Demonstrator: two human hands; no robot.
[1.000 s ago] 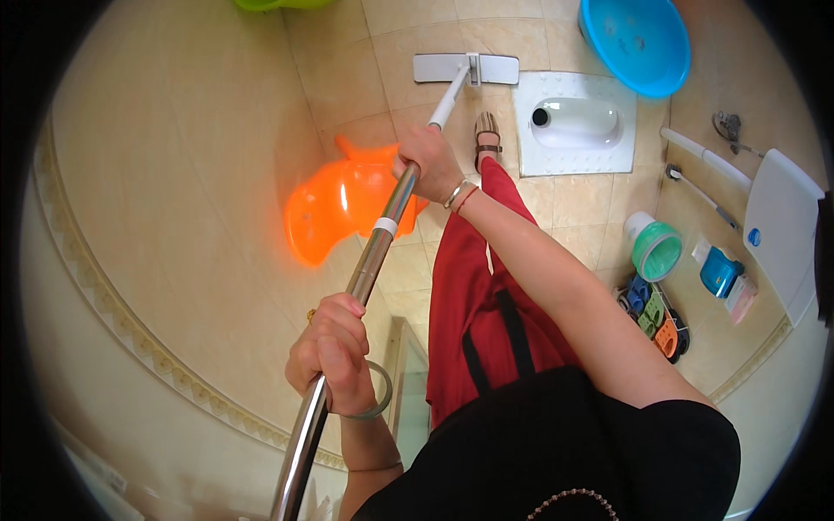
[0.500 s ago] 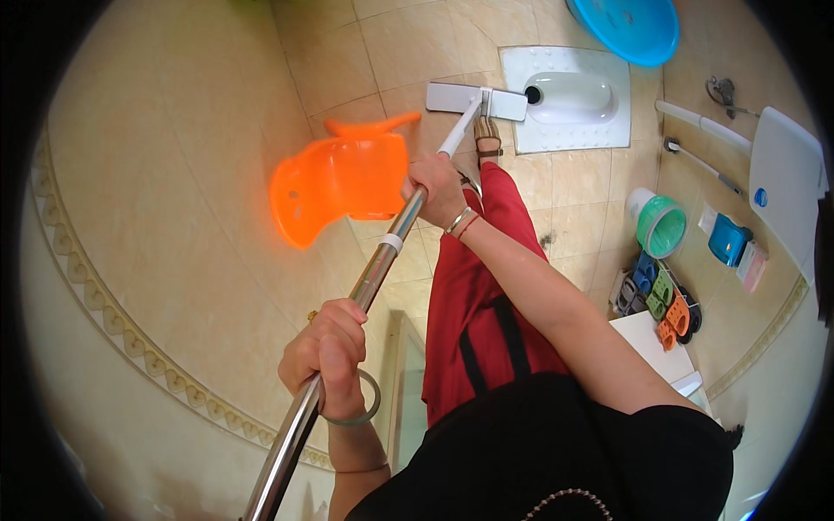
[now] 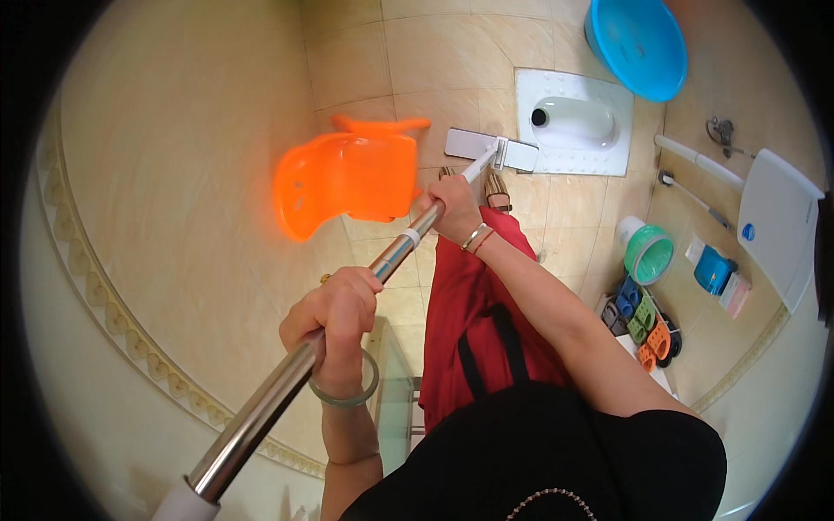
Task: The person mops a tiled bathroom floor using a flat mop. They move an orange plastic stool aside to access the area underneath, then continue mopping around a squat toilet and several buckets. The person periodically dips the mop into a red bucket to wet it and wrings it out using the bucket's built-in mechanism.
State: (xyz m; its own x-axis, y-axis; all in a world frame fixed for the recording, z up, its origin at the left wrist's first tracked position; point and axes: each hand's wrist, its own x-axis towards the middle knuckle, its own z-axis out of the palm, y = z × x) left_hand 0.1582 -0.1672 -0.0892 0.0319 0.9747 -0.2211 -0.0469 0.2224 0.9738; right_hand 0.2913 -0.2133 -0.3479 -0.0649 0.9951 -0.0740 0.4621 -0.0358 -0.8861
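Left hand and right hand both clamp the mop. Right of the toilet sit a basin and green-lined bin.

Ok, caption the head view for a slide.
Left hand and right hand grip a mop, its flat pad near a squat toilet.

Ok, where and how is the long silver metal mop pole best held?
Likely best: left hand around the silver metal pole, right hand farther down, both from its right side; it's slim and straight, slanting down toward the flat white mop head, so spread grips should steady it.
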